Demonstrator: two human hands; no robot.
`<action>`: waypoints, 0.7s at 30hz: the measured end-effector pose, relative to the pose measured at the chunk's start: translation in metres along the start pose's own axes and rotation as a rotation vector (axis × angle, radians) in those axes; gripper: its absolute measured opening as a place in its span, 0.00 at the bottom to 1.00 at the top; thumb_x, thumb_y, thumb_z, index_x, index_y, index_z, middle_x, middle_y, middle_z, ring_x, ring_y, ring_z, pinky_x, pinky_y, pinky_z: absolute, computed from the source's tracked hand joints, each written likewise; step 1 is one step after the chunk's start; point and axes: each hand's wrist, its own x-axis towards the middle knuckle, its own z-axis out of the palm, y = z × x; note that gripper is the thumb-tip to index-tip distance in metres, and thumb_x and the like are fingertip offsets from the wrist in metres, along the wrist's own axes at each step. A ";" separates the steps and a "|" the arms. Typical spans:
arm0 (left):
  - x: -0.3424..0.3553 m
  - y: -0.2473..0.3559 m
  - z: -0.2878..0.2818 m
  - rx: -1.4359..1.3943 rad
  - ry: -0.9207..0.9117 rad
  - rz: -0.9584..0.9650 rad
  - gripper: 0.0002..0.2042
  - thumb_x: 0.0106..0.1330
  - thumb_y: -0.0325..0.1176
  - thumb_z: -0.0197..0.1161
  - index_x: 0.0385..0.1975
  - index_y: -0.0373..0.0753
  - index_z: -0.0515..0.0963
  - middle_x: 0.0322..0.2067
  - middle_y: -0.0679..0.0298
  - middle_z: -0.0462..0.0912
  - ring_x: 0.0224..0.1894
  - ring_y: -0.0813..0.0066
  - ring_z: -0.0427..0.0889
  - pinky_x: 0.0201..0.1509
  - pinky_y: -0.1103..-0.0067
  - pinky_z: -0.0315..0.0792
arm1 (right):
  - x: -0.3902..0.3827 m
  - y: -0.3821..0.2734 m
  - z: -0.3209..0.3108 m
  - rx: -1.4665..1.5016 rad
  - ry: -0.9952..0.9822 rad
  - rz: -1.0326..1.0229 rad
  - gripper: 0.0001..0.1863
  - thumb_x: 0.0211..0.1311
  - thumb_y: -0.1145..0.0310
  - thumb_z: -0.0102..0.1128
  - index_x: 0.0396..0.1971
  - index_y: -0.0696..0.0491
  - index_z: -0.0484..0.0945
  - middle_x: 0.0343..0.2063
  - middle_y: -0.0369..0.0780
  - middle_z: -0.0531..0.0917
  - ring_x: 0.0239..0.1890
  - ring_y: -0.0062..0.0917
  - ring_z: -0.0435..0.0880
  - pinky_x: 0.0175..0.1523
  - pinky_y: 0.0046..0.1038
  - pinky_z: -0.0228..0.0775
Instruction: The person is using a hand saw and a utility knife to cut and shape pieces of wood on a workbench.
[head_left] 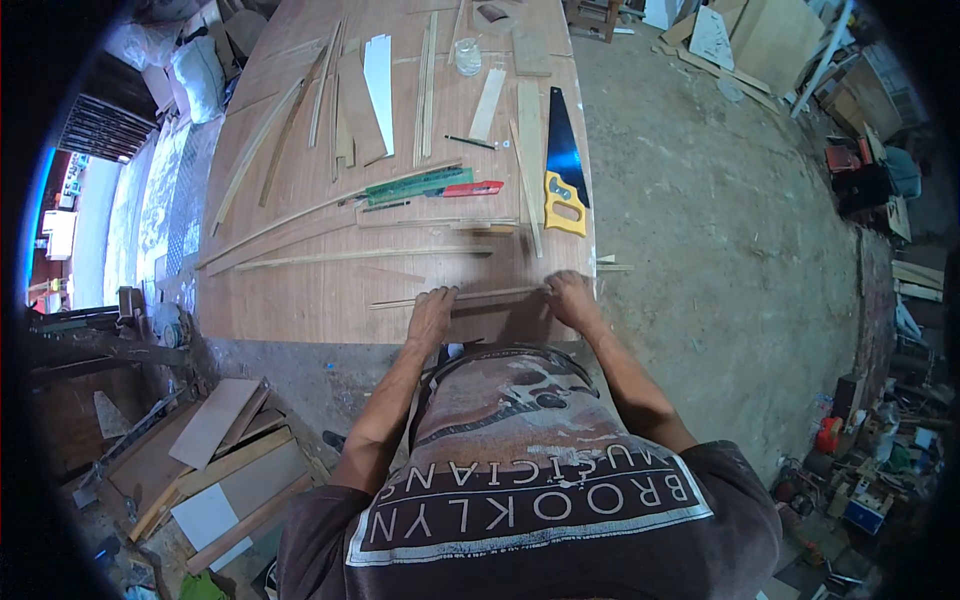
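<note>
A thin wooden strip lies crosswise near the front edge of the wooden table. My left hand is closed over it left of its middle, and one end sticks out past that hand. At the strip's right end, near the table's right edge, my right hand has its fingers closed on it. Just beyond my hands, another wooden strip lies nearly parallel. A handsaw with a yellow handle rests beyond my right hand. Farther in are a red utility knife and a green ruler.
Long wooden strips fan out over the table's left side. A white tapered piece, a glass jar and a dark pencil lie farther back. Board offcuts are piled on the floor at left; tools and clutter line the right.
</note>
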 end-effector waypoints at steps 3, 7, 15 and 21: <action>0.011 0.011 0.008 -0.028 -0.059 -0.014 0.14 0.57 0.24 0.53 0.44 0.37 0.73 0.38 0.54 0.77 0.44 0.56 0.77 0.48 0.64 0.69 | -0.013 0.019 -0.002 -0.073 -0.047 0.122 0.10 0.52 0.69 0.60 0.35 0.52 0.80 0.37 0.42 0.80 0.47 0.39 0.76 0.50 0.41 0.66; 0.020 0.028 0.013 0.015 -0.047 -0.064 0.12 0.55 0.24 0.56 0.41 0.37 0.75 0.38 0.54 0.76 0.45 0.55 0.76 0.48 0.63 0.70 | 0.000 0.035 -0.007 0.026 -0.050 0.128 0.09 0.53 0.68 0.60 0.35 0.52 0.80 0.38 0.42 0.80 0.49 0.38 0.75 0.52 0.41 0.65; 0.014 0.053 0.006 0.135 0.033 -0.287 0.15 0.56 0.29 0.59 0.44 0.39 0.75 0.50 0.54 0.73 0.56 0.55 0.68 0.56 0.60 0.64 | 0.071 0.038 -0.010 0.099 0.066 0.186 0.19 0.54 0.62 0.61 0.43 0.55 0.75 0.42 0.47 0.79 0.45 0.45 0.79 0.50 0.43 0.70; -0.017 0.080 -0.001 0.079 0.102 -0.533 0.22 0.56 0.28 0.61 0.53 0.39 0.71 0.54 0.52 0.69 0.59 0.53 0.65 0.59 0.59 0.63 | 0.121 0.005 -0.028 0.009 -0.122 0.300 0.24 0.56 0.57 0.62 0.46 0.58 0.72 0.41 0.51 0.79 0.42 0.45 0.82 0.46 0.40 0.75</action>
